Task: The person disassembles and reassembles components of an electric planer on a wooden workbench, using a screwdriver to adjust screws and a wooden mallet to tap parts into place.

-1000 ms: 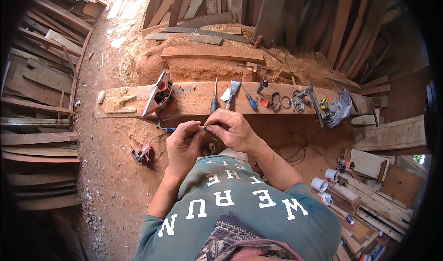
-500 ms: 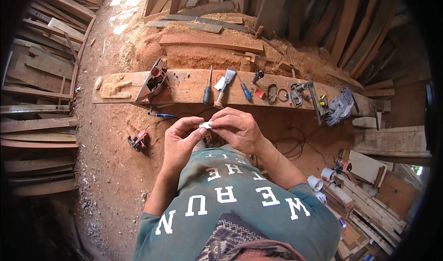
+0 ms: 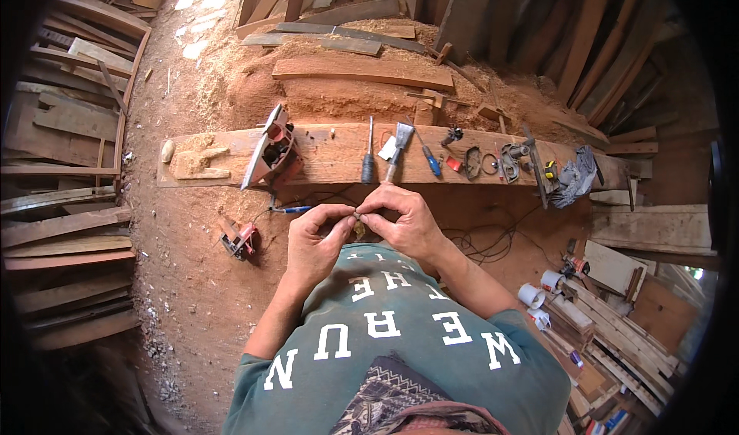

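Observation:
My left hand (image 3: 317, 242) and my right hand (image 3: 402, 218) meet in front of my green shirt (image 3: 385, 304), just short of the plank bench. Both are closed in a pinch, thumbs against fingers, with the fingertips almost touching. What they hold between them is tiny and mostly covered by the fingers, so I cannot make out its kind. Beyond the right hand lies a broad-bladed chisel (image 3: 397, 148), its handle end close to my knuckles. Left of it are a dark-handled screwdriver (image 3: 368, 167) and a white slip (image 3: 386, 149) between the two.
The thick wooden plank (image 3: 335, 158) carries a red power saw (image 3: 274, 154), a blue screwdriver (image 3: 429, 159), a yellow tape measure (image 3: 550, 170) and a grey cloth (image 3: 574, 178). A red power tool (image 3: 239, 241) and black cables (image 3: 493, 242) lie on the ground. Lumber is stacked all around.
The small white piece seen between my fingertips no longer shows. My hands have drawn tighter together. The view has shifted slightly, moving the bench a little right and down in the picture.

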### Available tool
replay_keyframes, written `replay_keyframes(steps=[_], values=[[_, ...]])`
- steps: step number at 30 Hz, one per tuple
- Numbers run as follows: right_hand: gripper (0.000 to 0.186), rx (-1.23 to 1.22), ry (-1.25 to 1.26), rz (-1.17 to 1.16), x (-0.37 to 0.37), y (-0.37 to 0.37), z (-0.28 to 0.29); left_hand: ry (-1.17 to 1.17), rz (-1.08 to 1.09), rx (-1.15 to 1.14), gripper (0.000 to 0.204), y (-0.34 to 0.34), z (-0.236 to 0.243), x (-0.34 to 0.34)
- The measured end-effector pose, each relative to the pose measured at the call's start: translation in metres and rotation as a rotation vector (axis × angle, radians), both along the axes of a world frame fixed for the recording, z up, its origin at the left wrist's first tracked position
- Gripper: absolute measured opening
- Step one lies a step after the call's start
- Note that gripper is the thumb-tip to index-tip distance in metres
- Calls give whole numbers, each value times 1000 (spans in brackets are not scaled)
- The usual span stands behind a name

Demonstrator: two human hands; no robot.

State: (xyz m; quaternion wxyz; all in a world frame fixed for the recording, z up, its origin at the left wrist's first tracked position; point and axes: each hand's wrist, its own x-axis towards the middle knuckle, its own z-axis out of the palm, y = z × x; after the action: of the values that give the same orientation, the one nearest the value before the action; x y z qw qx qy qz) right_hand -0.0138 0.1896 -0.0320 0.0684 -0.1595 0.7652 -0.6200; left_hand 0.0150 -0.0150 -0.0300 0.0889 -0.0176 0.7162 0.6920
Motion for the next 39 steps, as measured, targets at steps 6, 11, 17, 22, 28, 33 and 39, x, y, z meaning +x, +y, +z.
replay_keyframes(steps=[6, 11, 17, 22, 28, 33, 39], values=[[12, 97, -225, -14, -26, -77, -10, 169, -125, -332, 16, -79, -10, -37], [8, 146, -301, -212, -46, -115, -28, 222, 54, -258, 11, -156, -52, -65], [17, -402, -709, -295, -65, -136, -40, -257, -174, 165, 42, -178, -44, -95], [18, -612, -771, -302, -69, -162, -33, -265, -180, 403, 39, -157, -48, -104], [16, -528, -752, -285, -70, -164, -28, -203, -174, 378, 30, -159, -50, -106], [11, -381, -589, -291, -68, -165, -13, -140, -188, 404, 23, -155, -55, -107], [10, 48, -75, -287, -67, -159, -4, -130, -111, 215, 16, -148, -40, -105]])
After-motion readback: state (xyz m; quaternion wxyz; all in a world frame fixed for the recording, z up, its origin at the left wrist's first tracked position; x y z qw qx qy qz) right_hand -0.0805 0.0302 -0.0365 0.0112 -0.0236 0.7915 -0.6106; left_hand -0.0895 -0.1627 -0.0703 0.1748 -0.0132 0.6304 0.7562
